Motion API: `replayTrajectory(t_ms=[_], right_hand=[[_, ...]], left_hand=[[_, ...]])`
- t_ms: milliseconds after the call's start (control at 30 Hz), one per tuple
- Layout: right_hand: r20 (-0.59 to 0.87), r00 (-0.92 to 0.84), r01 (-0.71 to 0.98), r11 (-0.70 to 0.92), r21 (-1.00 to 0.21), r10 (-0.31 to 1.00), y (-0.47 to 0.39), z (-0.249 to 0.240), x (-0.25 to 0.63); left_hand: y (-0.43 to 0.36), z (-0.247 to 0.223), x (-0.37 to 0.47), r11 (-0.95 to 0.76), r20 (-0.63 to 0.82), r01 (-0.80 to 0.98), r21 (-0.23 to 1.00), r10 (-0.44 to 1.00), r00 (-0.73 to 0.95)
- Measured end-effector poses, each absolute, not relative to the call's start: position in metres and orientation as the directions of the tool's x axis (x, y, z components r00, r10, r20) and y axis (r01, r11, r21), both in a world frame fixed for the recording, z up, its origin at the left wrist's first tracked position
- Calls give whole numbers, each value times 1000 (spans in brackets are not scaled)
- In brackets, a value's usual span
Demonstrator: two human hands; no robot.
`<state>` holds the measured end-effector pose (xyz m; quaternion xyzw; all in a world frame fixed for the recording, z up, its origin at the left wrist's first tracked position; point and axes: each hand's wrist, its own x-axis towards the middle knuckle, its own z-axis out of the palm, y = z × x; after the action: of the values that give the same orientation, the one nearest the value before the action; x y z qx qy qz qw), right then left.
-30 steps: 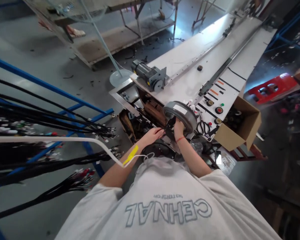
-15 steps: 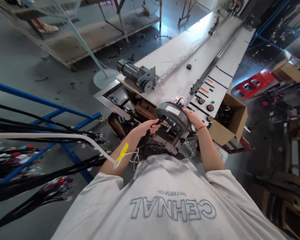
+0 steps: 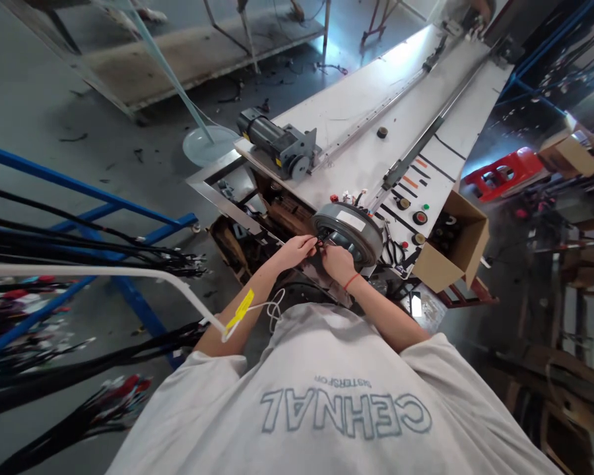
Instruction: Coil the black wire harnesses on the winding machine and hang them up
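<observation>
"What is closest to us?"

"A white cloth shirt (image 3: pixel 346 349) with big grey letters, at the bottom middle. A bright yellow paper tag (image 3: pixel 240 310) hangs on a white wire (image 3: pixel 200 300), over the left arm."

"And the hands?"

"They're near the middle, almost touching. The left hand (image 3: pixel 297 251) pinches a small, thin black piece (image 3: pixel 321 239) with its fingertips. The right hand (image 3: pixel 339 265) has bent fingers right beside it. I can't tell if they grip it too."

"Where is that black piece?"

"In the middle, at the left side of a fat, round, dark grey ring (image 3: pixel 371 232) with a white sticker."

"What's past that?"

"Black-handled scissors (image 3: pixel 392 253) sit just right of the ring. Farther right is an open brown cardboard box (image 3: pixel 438 265). A grey metal motor (image 3: pixel 267 136) lies above and left of the ring, on a long white table (image 3: pixel 339 109). A dirty wooden bench (image 3: pixel 183 66) stands at the upper left."
</observation>
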<state>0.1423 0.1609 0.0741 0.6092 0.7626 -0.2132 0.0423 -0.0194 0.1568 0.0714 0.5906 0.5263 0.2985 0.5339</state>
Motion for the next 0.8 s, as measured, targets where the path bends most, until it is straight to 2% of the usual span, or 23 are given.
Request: replayTrajectory(t_ms=[67, 167, 267, 400, 467, 533, 633, 700, 733, 800], right_hand=[[-287, -277, 899, 142, -415, 917, 160, 71, 155], [-109, -260, 790, 146, -595, 959, 152, 67, 170], [65, -320, 695, 281, -662, 945, 152, 66, 172], [199, -483, 529, 465, -710, 853, 162, 71, 174], [257, -548, 495, 556, -668, 796, 167, 72, 180], [247, -594, 555, 612, -563, 766, 171, 68, 183], [108, -619, 704, 611, -362, 778, 178, 57, 176], [1, -624, 750, 599, -279, 781, 182, 55, 167], [-28, -633, 751, 605, -266, 774, 181, 58, 164], [8, -689, 682, 653, -329, 725, 174, 72, 165]], left_hand=[[148, 67, -17, 141, -210, 250, 958, 938, 275], [133, 48, -8, 162, -218, 203, 966, 930, 295], [124, 25, 6, 124, -209, 282, 951, 931, 298], [124, 11, 17, 100, -196, 293, 951, 926, 322], [126, 12, 20, 95, -190, 276, 956, 920, 342], [124, 16, 23, 67, -165, 288, 955, 929, 330], [114, 21, 25, -5, -93, 381, 924, 967, 238], [106, 22, 25, -13, -80, 441, 897, 978, 193], [103, 22, 25, -5, -81, 459, 888, 982, 168], [104, 21, 25, -13, -31, 498, 867, 996, 80]])
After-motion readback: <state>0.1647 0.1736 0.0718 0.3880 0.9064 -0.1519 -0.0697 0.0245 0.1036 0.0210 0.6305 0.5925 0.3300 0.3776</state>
